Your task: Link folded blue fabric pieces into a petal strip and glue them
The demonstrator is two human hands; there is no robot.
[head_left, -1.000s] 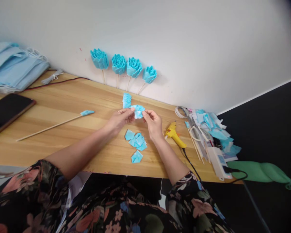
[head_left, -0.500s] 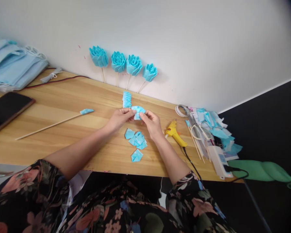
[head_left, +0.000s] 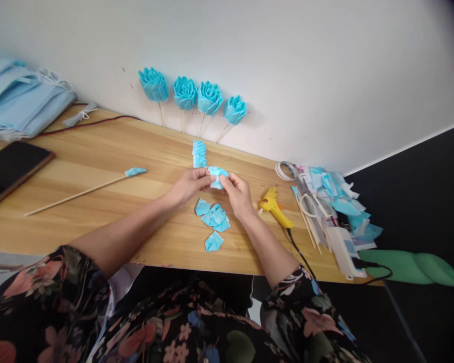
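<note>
Between my two hands is a folded blue fabric piece [head_left: 218, 174], pinched above the middle of the table. My left hand [head_left: 192, 184] grips its left side between thumb and fingers. On its right side, my right hand [head_left: 236, 190] presses with the thumb, fingers curled behind. Just beyond lies a row of overlapping folded petals [head_left: 199, 154]. Nearer my body are several loose folded petals [head_left: 216, 217] and a single petal [head_left: 214, 241]. To the left lies a wooden stick [head_left: 75, 195] with a blue wrapped tip [head_left: 135, 172].
Several blue flowers on sticks [head_left: 184, 93] lean against the wall. A yellow glue gun [head_left: 274, 207], scissors [head_left: 313, 205], tape roll [head_left: 286, 171], fabric scraps [head_left: 342, 194] and power strip [head_left: 344, 252] are at right. Face masks [head_left: 26, 101] and a phone [head_left: 13, 169] lie at left.
The fabric piece has turned slightly and looks flatter between my fingers, its curved top less rounded. Both hands stay in nearly the same place, and the view has shifted a little.
</note>
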